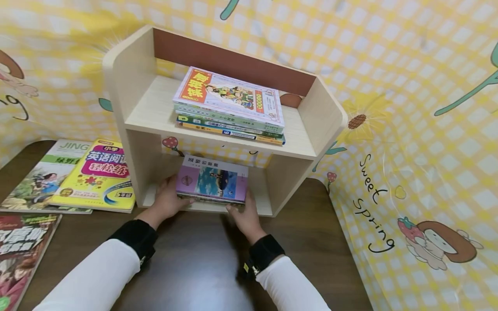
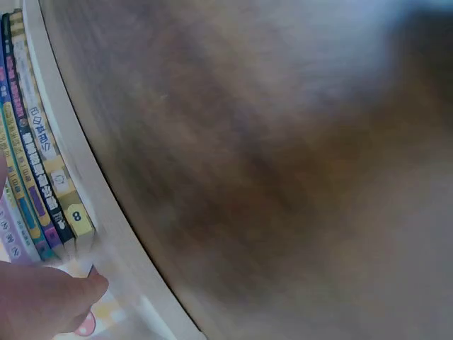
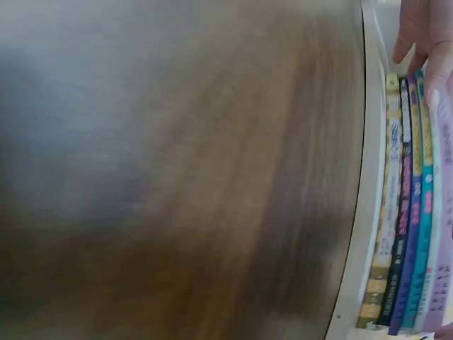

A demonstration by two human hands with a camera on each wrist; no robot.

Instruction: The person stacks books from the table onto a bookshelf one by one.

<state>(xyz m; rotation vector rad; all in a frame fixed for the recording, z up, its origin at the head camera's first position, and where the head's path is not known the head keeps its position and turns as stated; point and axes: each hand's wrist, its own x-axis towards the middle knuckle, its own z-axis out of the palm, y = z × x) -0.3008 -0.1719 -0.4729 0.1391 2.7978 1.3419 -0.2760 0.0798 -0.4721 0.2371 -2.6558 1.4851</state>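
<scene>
A stack of several books sits inside the lower shelf, a purple cover with a blue picture on top. My left hand is at the stack's left end, its thumb round the front corner. At the opposite end my right hand grips the side, thumb toward the front. In the right wrist view, the right thumb touches the upper spines and the fingers lie along the end. Spines of the stack face outward in the left wrist view, a left fingertip close by the lowest book's end.
A pale wooden bookshelf stands on the dark table. Another book stack lies on its upper board. Left of it lie a yellow book, a green-and-white book and a red comic-style book. Yellow checked cloth hangs behind.
</scene>
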